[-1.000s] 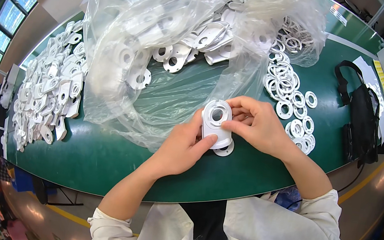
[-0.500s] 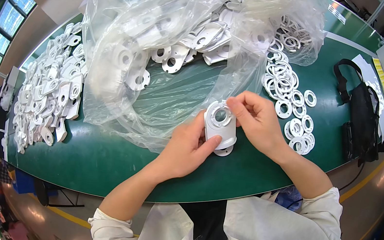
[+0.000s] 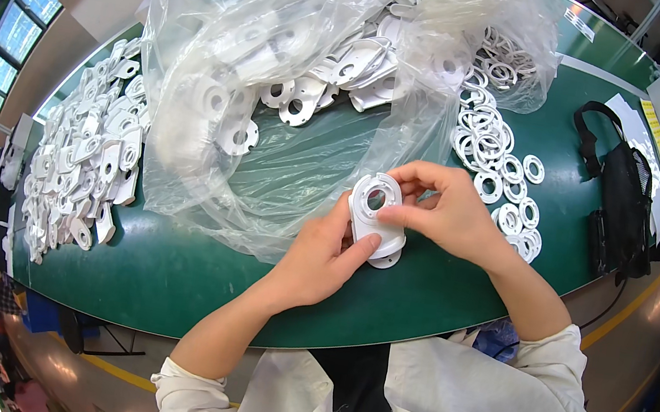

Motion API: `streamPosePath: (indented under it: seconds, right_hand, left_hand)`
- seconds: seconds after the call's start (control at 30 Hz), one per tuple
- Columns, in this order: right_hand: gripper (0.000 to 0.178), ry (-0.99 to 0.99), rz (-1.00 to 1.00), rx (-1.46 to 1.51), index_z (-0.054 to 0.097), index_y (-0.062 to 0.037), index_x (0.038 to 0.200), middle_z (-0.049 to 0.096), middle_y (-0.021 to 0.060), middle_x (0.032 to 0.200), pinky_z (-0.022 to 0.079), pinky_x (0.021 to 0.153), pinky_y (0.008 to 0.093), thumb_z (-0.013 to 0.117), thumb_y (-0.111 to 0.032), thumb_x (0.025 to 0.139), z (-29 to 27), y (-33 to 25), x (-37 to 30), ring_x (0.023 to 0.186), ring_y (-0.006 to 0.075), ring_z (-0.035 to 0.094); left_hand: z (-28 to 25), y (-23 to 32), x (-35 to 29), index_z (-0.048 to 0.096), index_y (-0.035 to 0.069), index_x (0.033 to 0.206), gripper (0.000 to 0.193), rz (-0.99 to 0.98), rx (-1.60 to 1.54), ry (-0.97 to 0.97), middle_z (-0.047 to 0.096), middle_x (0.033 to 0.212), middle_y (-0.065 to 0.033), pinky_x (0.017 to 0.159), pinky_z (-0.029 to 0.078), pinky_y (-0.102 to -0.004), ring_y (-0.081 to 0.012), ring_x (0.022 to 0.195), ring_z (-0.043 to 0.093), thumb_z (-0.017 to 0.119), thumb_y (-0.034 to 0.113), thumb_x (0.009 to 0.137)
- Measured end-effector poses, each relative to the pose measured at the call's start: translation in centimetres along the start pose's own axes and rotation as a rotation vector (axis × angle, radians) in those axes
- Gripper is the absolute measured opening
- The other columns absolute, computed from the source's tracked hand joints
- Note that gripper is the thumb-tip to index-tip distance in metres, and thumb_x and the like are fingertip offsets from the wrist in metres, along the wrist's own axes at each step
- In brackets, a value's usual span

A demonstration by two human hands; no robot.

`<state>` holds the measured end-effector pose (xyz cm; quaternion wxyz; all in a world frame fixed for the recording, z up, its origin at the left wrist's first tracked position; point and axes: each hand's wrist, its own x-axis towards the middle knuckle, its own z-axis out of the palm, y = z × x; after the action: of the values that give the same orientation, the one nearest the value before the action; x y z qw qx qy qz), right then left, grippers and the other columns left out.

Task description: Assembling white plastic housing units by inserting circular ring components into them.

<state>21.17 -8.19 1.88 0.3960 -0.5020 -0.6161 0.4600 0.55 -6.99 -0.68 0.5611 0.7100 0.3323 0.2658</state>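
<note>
My left hand (image 3: 318, 257) grips a white plastic plate (image 3: 368, 228) with rounded ends, its thumb laid across the lower face and its fingers behind. A white ring (image 3: 359, 199) sits around the round hole at the plate's upper end. My right hand (image 3: 457, 217) pinches the ring's right side, thumb pressed on the front near the hole and fingers curled at the far edge. Whether the ring lies fully flat, I cannot tell. The plate is held tilted above the green table (image 3: 250, 296).
A large clear plastic bag (image 3: 300, 177) with more white plates (image 3: 302, 101) spreads across the table's middle. Loose white rings (image 3: 486, 186) lie to the right, and a heap of white parts (image 3: 91, 164) is at the left. A black bag (image 3: 625, 205) rests at the right edge.
My right thumb has moved from the ring's upper right edge down to its lower right, with the fingers curling over the far side. The left hand keeps its hold.
</note>
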Motion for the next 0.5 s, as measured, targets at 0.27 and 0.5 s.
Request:
streamPosePath:
  seconds: [0.27,0.5]
  right_hand:
    - [0.027,0.107,0.068,0.004,0.067,0.0027,0.098,0.068,0.0033,0.085,0.047,0.065,0.0200,0.075,-0.016,0.080,1.1,0.1,-0.1,0.072,0.0053,0.058]
    - [0.034,0.090,0.007,-0.159,0.065,0.0020,0.106,0.066,0.0021,0.085,0.046,0.062,0.0192,0.076,-0.014,0.078,1.8,0.1,-0.2,0.071,0.0044,0.055]
  left_hand:
    - [0.2,0.8,0.0,0.042,0.000,0.126,0.042,0.027,0.182,0.012,0.064,0.080,-0.0151,0.063,0.048,-0.0367,-0.0277,0.068,0.065,0.058,0.014,0.089]
    - [0.2,0.6,-0.2,0.038,-0.001,0.131,0.048,-0.004,0.272,0.056,0.064,0.075,-0.0166,0.060,0.048,-0.0390,-0.0316,0.064,0.064,0.057,0.015,0.090]
